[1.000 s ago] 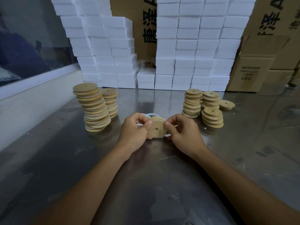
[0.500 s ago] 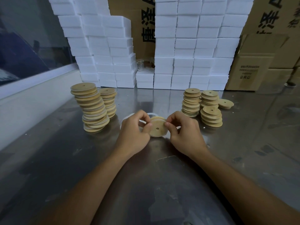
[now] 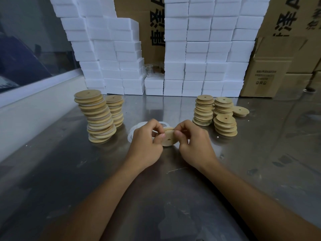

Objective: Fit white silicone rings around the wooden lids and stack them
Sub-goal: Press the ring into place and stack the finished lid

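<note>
Two hands, left (image 3: 145, 141) & right (image 3: 195, 145), grip one wooden lid (image 3: 169, 139); carton (image 3: 157, 21) w/ Chinese print behind.

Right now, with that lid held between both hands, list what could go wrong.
1. The tall stack at left leans to the right toward the shorter stack beside it; adding another lid could topple it.
2. Both hands, left hand and right hand, pinch the wooden lid at its edge; the stretched ring might snap off the rim.
3. The loose white rings lie partly hidden behind the left hand and could get swept aside.

open: steel table (image 3: 156, 197) foreground | blocked: lid stacks left (image 3: 99, 117), right (image 3: 215, 115)
</note>
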### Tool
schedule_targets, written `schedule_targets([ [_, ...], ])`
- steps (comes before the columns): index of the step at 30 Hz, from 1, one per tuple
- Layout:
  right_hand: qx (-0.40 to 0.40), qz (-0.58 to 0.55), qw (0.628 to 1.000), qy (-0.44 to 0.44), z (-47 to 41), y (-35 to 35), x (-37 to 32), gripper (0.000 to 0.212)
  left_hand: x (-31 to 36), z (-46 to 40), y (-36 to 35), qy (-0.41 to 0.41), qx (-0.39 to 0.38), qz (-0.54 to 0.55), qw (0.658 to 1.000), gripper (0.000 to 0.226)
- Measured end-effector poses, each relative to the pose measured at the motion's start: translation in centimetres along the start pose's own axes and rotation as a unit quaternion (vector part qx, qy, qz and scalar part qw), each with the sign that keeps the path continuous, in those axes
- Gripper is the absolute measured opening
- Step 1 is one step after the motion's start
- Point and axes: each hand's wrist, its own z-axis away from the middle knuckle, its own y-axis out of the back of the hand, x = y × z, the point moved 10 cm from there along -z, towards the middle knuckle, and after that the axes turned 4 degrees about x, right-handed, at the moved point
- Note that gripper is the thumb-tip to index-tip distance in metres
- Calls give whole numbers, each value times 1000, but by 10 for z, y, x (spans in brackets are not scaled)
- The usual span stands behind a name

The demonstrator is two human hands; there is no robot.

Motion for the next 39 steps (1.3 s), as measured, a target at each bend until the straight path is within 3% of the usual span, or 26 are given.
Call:
schedule_targets([
  [6, 24, -6, 999, -27, -4, 7, 5, 9, -4, -1, -1, 22, -6, 12, 1000, 28],
  [25, -26, -46, 998, -41, -2, -7, 18, 13, -35, -3, 0, 131, 20, 135, 982, 26],
  [27, -16, -32, 999, -11, -2, -3, 13, 15, -30, -2, -1, 117, 17, 123, 985, 25],
  [32, -11, 25, 998, 51, -3, 2, -1, 8, 2, 2, 2, -21, 3, -2, 1000, 23],
  [36, -19, 18, 996, 79, -1, -1, -10, 7, 5, 2, 1, -32, -2, 0, 999, 23],
  [39, -13, -26, 998, 52, 0, -2, -5, 7, -3, 0, 1, -9, 6, 10, 1000, 30],
])
